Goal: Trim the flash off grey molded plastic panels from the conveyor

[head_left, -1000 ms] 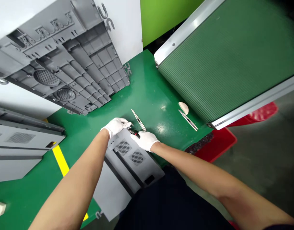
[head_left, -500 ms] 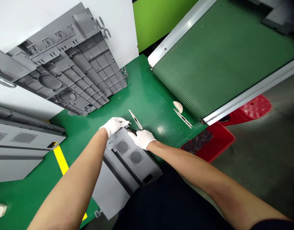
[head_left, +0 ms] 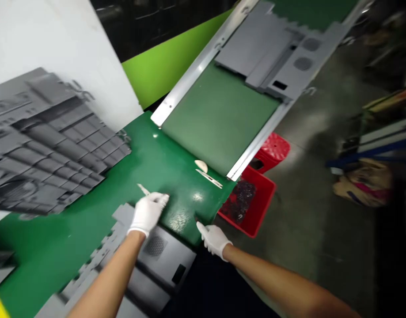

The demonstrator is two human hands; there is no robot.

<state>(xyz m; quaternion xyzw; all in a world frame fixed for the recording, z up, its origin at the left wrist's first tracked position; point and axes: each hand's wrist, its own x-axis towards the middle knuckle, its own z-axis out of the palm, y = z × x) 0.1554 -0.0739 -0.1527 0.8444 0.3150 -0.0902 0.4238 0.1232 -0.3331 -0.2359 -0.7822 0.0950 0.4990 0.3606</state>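
My left hand (head_left: 149,213), in a white glove, is over the far edge of a grey plastic panel (head_left: 163,247), its fingers bent together and closed. Whatever they pinch is too blurred to make out. A slim craft knife (head_left: 143,190) lies partly behind that hand on the green tabletop. My right hand (head_left: 214,240), also gloved, is closed near the table's right edge, apart from the panel. A small dark tip (head_left: 196,218) sticks out past its thumb; the rest is hidden in the fist. The panel has a round-cornered mesh grille and a dark slot.
Another craft knife (head_left: 208,178) and a pale half-round piece (head_left: 201,166) lie before the conveyor belt (head_left: 203,119), which carries a second grey panel (head_left: 269,53). A red bin (head_left: 260,207) holds dark bits. A large ribbed panel (head_left: 63,141) leans at left against a white board (head_left: 57,35).
My view has swung right. My hands have separated: the right has left the panel for the table's right edge, the left has moved over the nearer knife. The panel on the belt shows more fully.
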